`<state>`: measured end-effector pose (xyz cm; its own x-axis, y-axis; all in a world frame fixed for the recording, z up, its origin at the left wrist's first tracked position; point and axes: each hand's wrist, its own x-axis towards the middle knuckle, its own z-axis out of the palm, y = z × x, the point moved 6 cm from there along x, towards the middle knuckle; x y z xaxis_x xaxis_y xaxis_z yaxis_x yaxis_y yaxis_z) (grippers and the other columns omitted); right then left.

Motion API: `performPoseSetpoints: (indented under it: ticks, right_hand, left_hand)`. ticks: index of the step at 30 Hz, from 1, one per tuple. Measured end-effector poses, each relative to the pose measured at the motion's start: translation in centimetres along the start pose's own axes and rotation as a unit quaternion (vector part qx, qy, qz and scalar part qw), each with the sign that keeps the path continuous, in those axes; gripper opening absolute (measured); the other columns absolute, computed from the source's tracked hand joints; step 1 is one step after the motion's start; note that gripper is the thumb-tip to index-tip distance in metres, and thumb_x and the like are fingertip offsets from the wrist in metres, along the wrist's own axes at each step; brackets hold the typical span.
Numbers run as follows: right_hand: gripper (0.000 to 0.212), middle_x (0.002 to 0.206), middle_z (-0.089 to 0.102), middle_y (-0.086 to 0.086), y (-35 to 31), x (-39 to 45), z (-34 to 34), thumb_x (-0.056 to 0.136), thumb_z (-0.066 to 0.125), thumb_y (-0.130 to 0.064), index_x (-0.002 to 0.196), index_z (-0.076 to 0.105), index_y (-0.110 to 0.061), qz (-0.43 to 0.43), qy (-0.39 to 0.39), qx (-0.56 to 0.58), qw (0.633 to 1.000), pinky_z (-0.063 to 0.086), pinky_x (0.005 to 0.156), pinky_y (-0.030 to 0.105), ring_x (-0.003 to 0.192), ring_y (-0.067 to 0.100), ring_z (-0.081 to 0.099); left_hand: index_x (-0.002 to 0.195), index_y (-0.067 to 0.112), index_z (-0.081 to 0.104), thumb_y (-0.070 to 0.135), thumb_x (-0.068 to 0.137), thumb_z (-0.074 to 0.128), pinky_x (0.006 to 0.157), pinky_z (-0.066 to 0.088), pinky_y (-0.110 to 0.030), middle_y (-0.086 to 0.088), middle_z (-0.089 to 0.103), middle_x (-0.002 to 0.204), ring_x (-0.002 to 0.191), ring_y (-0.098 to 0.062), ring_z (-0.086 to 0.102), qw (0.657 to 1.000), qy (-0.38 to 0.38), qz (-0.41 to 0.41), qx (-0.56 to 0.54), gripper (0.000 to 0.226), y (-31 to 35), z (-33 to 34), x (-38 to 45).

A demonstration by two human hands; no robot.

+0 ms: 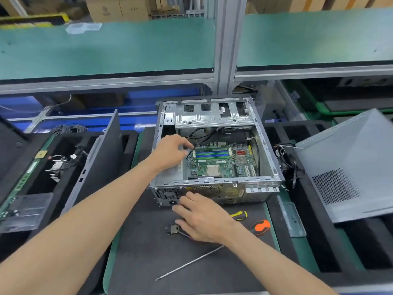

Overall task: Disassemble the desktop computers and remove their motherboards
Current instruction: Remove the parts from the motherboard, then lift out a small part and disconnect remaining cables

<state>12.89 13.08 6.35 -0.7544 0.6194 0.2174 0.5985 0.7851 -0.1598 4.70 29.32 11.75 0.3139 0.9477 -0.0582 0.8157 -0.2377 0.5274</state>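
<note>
An open grey sheet-metal desktop computer case [214, 145] lies on its side on a dark mat [148, 252] in the middle of the tabletop, its open side facing up. Inside, flat on the case floor, sits the green motherboard [221, 162] with blue and green memory slots, a red connector block and a bare square processor socket. A silver perforated drive cage [212, 116] spans the far end of the case.

The left hand [172, 152] reaches into the case at the motherboard's left edge, its fingers curled and pinching a thin black cable [190, 151] there. The right hand [202, 218] rests on the near rear panel of the case, fingers spread fairly straight against the metal beside the fan grille, gripping nothing.

On the mat just under the right hand lie small cutting pliers [173, 228]. To its right are a yellow-and-black tool handle [240, 215] and an orange-and-black tool handle [261, 226], and a long thin metal shaft [189, 262] lies diagonally nearer the camera.

A grey perforated metal side panel [348, 167] leans tilted at the right. A dark flat panel [100, 160] stands tilted at the left, beside a black tray [63, 145] holding loose wires and parts. A green conveyor surface [106, 45] runs across the back behind an aluminium post [227, 45].
</note>
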Motion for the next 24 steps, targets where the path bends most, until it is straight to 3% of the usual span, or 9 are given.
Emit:
performPoseSetpoints:
  ticks: [5, 8, 11, 15, 18, 21, 24]
  right_hand:
    - [0.029, 0.092, 0.058, 0.007, 1.9, 1.1, -5.3, 0.103, 0.046, -0.027, 0.106, 0.065, -0.006, -0.023, 0.086, -0.024, 0.996, 0.042, 0.075, 0.037, 0.083, 0.026, 0.049]
    - [0.022, 0.09, 0.057, 0.007, 4.4, 1.3, -7.5, 0.1, 0.051, -0.022, 0.1, 0.066, -0.006, 0.014, 0.12, -0.027, 0.992, 0.042, 0.074, 0.037, 0.083, 0.027, 0.049]
    - [0.012, 0.091, 0.059, 0.01, 7.9, 1.2, -8.8, 0.095, 0.06, -0.012, 0.099, 0.066, -0.003, 0.077, 0.135, 0.006, 0.988, 0.046, 0.076, 0.04, 0.082, 0.029, 0.052]
    - [0.02, 0.103, 0.061, 0.006, 13.1, 0.8, -8.7, 0.099, 0.056, -0.013, 0.114, 0.066, -0.005, 0.191, 0.095, 0.07, 0.975, 0.048, 0.087, 0.038, 0.095, 0.024, 0.056]
    - [0.024, 0.108, 0.056, -0.002, 16.5, 0.5, -7.7, 0.101, 0.054, -0.019, 0.123, 0.062, -0.014, 0.265, 0.058, 0.099, 0.957, 0.047, 0.091, 0.032, 0.096, 0.015, 0.053]
    - [0.023, 0.108, 0.056, -0.003, 18.8, 0.5, -6.4, 0.099, 0.057, -0.02, 0.121, 0.064, -0.016, 0.305, 0.012, 0.115, 0.945, 0.047, 0.09, 0.032, 0.101, 0.018, 0.056]
    - [0.025, 0.112, 0.061, 0.004, 20.2, 0.8, -4.8, 0.096, 0.06, -0.02, 0.119, 0.065, -0.014, 0.321, -0.057, 0.11, 0.939, 0.048, 0.093, 0.038, 0.107, 0.024, 0.058]
  left_hand:
    - [0.105, 0.028, 0.076, 0.014, 0.093, 0.059, 0.094, 0.046, -0.033, 0.001, 0.066, 0.126, 0.119, -0.018, 0.056, 0.999, 0.032, -0.02, 0.015, 0.025, 0.3, 0.2, 0.6]
    - [0.104, 0.025, 0.077, 0.012, 0.09, 0.062, 0.081, 0.043, -0.025, 0.003, 0.071, 0.115, 0.104, -0.012, 0.061, 0.998, 0.05, -0.015, 0.031, 0.023, 0.4, 0.4, 1.2]
    - [0.102, 0.024, 0.078, 0.014, 0.088, 0.065, 0.085, 0.045, -0.025, 0.003, 0.072, 0.109, 0.103, -0.015, 0.063, 0.997, 0.058, -0.018, 0.051, 0.021, 0.3, 0.7, 2.0]
    - [0.105, 0.031, 0.074, 0.021, 0.09, 0.061, 0.098, 0.044, -0.041, 0.004, 0.064, 0.115, 0.111, -0.022, 0.056, 0.991, 0.029, -0.037, 0.129, 0.022, 0.0, 1.5, 3.3]
    - [0.111, 0.032, 0.07, 0.022, 0.091, 0.058, 0.095, 0.039, -0.04, 0.002, 0.061, 0.116, 0.112, -0.022, 0.052, 0.969, -0.002, 0.008, 0.246, 0.025, 0.9, 2.9, 4.2]
    - [0.114, 0.028, 0.066, 0.025, 0.089, 0.057, 0.093, 0.038, -0.04, 0.0, 0.063, 0.111, 0.11, -0.023, 0.055, 0.936, -0.045, 0.077, 0.34, 0.027, 2.7, 4.9, 5.0]
    - [0.112, 0.021, 0.065, 0.026, 0.087, 0.061, 0.093, 0.046, -0.041, -0.006, 0.065, 0.113, 0.108, -0.029, 0.06, 0.936, -0.117, 0.079, 0.323, 0.026, 3.6, 7.3, 5.9]
